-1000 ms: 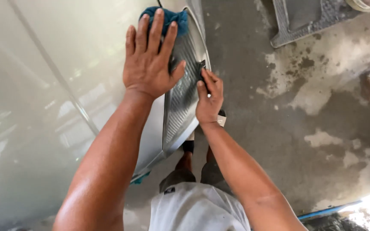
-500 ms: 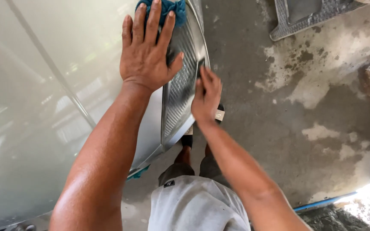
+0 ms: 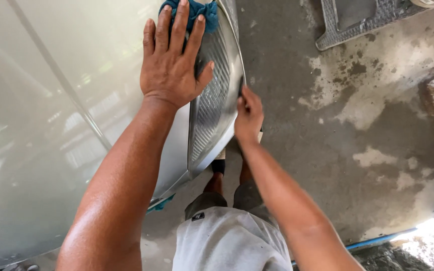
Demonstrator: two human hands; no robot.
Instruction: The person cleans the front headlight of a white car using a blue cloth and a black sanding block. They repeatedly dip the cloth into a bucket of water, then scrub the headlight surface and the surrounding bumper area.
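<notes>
The pale car body (image 3: 51, 125) fills your left side, above stained concrete floor (image 3: 357, 150). At its front edge sits the ribbed headlight (image 3: 214, 105). Your left hand (image 3: 174, 65) lies flat with fingers spread on body and lens, pressing a blue cloth (image 3: 197, 10) under the fingertips. Your right hand (image 3: 248, 115) pinches the headlight's outer rim, fingers closed on it.
</notes>
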